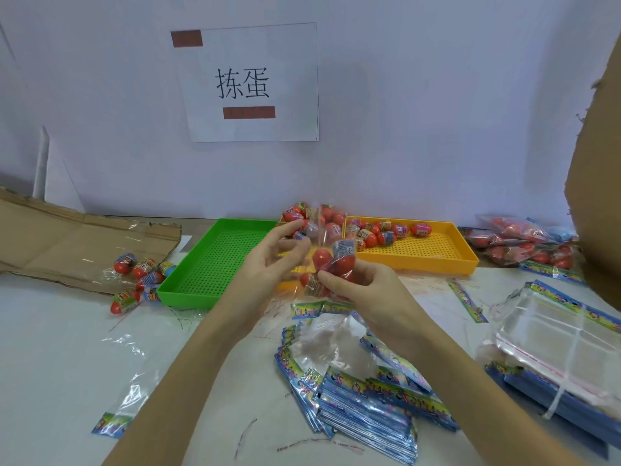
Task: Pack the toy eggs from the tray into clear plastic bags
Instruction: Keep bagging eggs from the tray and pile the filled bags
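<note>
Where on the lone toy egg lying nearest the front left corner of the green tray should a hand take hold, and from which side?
Grip the toy egg across its banded middle, coming from above. It lies on its side on the table, red end toward the left, so the waist is the part fingers can span most easily. The green tray wall stands close on its right, and other eggs lie behind it, so a side approach looks cramped.

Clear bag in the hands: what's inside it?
The clear bag holds toy eggs: several red shells with printed wraps show through the film. The right hand grips the bottom, the left hand pinches the top. Exact count unclear; fingers and glare cover some.
</note>
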A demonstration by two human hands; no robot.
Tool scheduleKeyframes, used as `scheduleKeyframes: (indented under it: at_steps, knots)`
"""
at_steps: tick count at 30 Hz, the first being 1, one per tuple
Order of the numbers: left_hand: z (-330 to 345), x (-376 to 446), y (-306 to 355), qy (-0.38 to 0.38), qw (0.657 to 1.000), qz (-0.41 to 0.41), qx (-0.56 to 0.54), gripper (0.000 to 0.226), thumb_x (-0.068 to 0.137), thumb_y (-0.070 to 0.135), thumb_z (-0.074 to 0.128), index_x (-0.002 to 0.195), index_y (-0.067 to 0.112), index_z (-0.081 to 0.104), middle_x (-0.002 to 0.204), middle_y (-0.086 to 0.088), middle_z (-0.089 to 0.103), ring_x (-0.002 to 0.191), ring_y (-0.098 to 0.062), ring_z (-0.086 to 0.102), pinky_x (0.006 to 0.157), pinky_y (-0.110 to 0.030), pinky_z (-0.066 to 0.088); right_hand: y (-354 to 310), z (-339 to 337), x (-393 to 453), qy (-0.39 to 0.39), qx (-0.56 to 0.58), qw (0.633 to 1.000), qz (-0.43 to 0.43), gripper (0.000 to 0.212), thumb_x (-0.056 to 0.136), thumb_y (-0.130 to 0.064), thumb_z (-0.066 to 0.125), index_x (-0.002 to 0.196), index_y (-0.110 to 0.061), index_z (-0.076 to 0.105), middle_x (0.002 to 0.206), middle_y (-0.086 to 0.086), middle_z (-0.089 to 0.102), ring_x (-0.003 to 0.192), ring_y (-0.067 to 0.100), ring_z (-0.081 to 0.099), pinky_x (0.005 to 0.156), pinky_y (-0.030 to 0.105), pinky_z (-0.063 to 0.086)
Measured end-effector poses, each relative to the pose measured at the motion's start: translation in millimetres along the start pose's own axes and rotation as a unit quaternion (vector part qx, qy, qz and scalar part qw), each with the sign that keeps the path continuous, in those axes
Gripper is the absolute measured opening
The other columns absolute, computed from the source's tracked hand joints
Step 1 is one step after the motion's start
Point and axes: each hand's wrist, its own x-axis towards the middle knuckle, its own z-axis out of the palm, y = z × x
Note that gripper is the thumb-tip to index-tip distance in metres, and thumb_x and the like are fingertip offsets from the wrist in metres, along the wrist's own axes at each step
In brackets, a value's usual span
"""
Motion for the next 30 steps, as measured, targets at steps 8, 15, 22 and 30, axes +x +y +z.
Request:
scheduleKeyframes:
  at_steps: [8,15,22,30]
  knots:
    - [-3.7,-0.8,-4.7,-0.031,0.998,0.005,0.058,0.050,0.082,0.024,0.088,0.127,0.026,0.069,0.113,-0.005,0.077,0.103,-0.023,0.076,0.077,-0.024,0.059,1.0,-2.0,0.8,0.047,0.044,0.998,-0.025,0.020,0.089,-0.029,0.078,0.105,-0.019,0.081,0.103,0.002,0.080,0.101,0.017,0.075,0.088,0.021,0.059]
    - [7.7,-1.8,-8.8,0.067,0.997,0.048,0.010,0.034,0.073,0.022,0.090,0.102,0.010,0.079,0.097,-0.009,0.082,0.093,-0.021,0.079,0.076,-0.023,0.061,-4.6,-3.7,-1.2,0.040,0.010,0.997,-0.058,0.019,0.093,-0.028,0.076,0.112,-0.024,0.078,0.103,-0.001,0.080,0.101,0.012,0.075,0.090,0.018,0.057]
    - [10.1,-0.9,-11.9,0.056,0.997,0.027,-0.050,0.020,0.077,0.020,0.086,0.095,0.011,0.083,0.091,-0.014,0.078,0.086,-0.019,0.073,0.076,-0.023,0.059,-7.0,-8.2,-1.3,0.043,-0.075,0.994,-0.060,0.023,0.088,-0.033,0.082,0.109,-0.030,0.077,0.100,-0.005,0.079,0.096,0.013,0.074,0.085,0.020,0.059]
    - [13.8,0.0,-19.7,0.028,0.999,0.014,-0.028,0.010,0.094,0.011,0.076,0.097,0.019,0.079,0.094,-0.001,0.074,0.087,-0.013,0.068,0.080,-0.023,0.055,-4.8,-16.2,1.6,0.025,-0.133,0.989,-0.057,0.014,0.089,-0.027,0.082,0.103,-0.027,0.081,0.093,0.000,0.079,0.091,0.020,0.074,0.085,0.028,0.060]
